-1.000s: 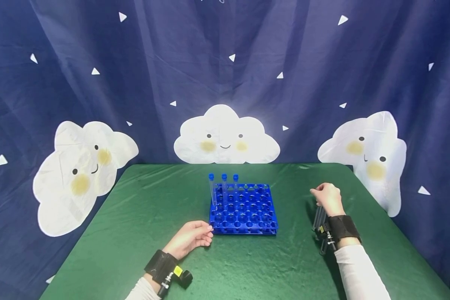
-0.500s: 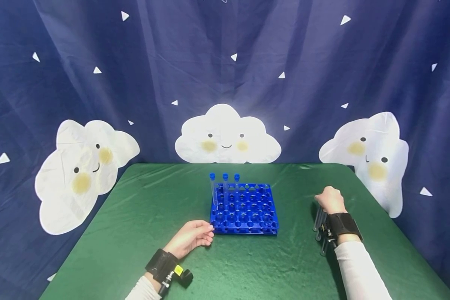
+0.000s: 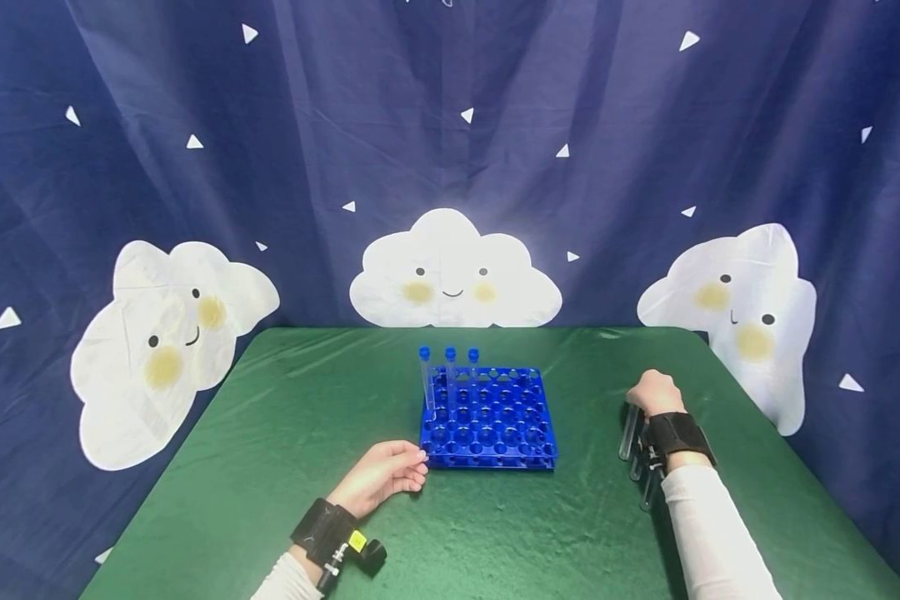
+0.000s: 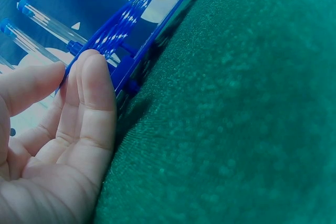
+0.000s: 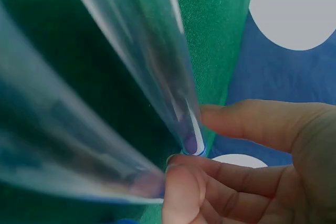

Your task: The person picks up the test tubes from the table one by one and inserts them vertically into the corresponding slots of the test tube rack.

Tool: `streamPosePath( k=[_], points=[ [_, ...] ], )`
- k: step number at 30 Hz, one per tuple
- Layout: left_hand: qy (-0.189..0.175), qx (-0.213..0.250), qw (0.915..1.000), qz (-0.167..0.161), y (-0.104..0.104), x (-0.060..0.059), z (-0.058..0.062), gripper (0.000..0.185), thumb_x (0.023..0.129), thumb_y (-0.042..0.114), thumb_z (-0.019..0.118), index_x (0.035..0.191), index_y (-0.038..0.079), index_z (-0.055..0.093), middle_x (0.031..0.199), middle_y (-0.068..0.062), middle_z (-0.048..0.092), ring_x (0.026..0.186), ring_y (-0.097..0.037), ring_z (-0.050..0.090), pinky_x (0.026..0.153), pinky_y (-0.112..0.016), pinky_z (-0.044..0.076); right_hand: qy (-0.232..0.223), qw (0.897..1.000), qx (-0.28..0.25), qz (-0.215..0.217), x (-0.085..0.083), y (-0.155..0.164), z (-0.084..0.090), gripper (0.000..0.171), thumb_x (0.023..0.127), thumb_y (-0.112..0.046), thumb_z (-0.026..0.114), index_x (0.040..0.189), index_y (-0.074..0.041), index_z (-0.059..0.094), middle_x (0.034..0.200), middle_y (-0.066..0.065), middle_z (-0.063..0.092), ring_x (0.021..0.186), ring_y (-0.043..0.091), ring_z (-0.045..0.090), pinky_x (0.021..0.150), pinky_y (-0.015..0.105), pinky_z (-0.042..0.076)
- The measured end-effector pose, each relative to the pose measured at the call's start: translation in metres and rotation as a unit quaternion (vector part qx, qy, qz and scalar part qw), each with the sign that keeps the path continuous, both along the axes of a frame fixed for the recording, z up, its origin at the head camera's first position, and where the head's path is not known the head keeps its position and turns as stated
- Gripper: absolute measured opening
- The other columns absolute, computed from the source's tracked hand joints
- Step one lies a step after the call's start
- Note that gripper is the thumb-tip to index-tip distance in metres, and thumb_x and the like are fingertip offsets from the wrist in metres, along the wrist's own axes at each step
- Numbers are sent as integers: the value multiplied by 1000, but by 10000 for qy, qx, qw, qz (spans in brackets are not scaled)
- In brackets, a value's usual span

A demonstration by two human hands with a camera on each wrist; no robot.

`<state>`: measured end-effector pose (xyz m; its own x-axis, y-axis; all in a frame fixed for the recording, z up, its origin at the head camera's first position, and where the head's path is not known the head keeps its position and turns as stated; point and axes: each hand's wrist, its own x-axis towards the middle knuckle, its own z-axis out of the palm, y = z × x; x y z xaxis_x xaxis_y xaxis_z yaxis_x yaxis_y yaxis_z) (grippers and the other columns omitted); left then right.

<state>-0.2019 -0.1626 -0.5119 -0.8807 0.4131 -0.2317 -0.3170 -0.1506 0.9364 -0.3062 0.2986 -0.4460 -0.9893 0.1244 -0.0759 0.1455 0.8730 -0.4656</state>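
A blue test tube rack (image 3: 487,457) stands mid-table, with three blue-capped test tubes (image 3: 427,379) upright in its left part. My left hand (image 3: 386,477) pinches the rack's near left corner between thumb (image 4: 34,85) and fingers, as the left wrist view shows. At the right, my right hand (image 3: 656,393) is over several clear test tubes lying on the table. Its thumb and fingertips pinch one test tube (image 5: 152,51) at the capped end; the cap is mostly hidden. A second test tube (image 5: 79,135) lies close beside that hand.
The green tabletop (image 3: 570,533) spreads around the rack. The other loose tubes (image 3: 647,492) lie partly under the right wrist and its strapped camera. A dark blue curtain (image 3: 450,150) with white clouds hangs behind the table.
My right hand came down onto the loose tubes, and the leftmost one has shifted slightly left with it. My left hand and the rack keep their place.
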Motion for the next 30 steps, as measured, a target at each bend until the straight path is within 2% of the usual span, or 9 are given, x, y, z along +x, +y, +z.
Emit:
streamPosePath(
  k=[5,10,15,21,23,26,30],
  points=[
    [-30,23,10000,6,1,1,1,5,95,12,61,98,8,61,82,1,69,70,-9,66,69,-22,59,-150,9999,45,34,-4,-2,-1,15,75,-7,55,62,-8,47,61,9,50,56,24,51,46,30,41],
    [-30,11,10000,10,2,1,1,4,95,11,60,98,7,61,82,1,69,70,-9,66,69,-22,59,-202,9997,-113,-1,-6,-2,-3,12,75,-7,53,62,-7,52,56,8,55,49,19,54,43,28,44],
    [-20,-17,10000,-5,2,0,0,3,95,10,60,97,8,60,82,1,68,71,-9,66,70,-22,59,-336,9973,-651,-55,-4,1,-3,14,78,-11,53,66,-3,56,49,2,53,45,15,57,45,27,51],
    [-8,-17,10000,3,2,0,0,5,95,11,60,99,7,60,82,1,69,71,-9,66,70,-22,59,-422,9903,-1320,-122,0,6,0,21,83,-13,55,66,0,58,49,0,55,49,14,61,50,28,57],
    [-3,-18,10000,10,1,0,0,6,95,11,60,99,7,60,82,1,69,71,-9,66,70,-22,59,-343,9879,-1502,-160,3,5,2,20,83,-12,56,70,3,60,51,0,57,51,13,63,53,29,59],
    [0,-28,10000,21,0,-1,0,6,95,12,61,99,7,60,82,1,69,71,-9,66,70,-22,59,-221,9826,-1836,-178,7,4,4,22,86,-12,55,87,9,60,57,1,59,55,10,63,57,30,61],
    [-8,-34,10000,5,0,-2,-1,7,95,12,61,99,6,60,83,1,69,71,-9,66,70,-22,59,-15,9767,-2138,-192,11,3,6,28,91,-15,55,104,10,54,68,2,61,59,6,63,61,27,61]
  ],
)
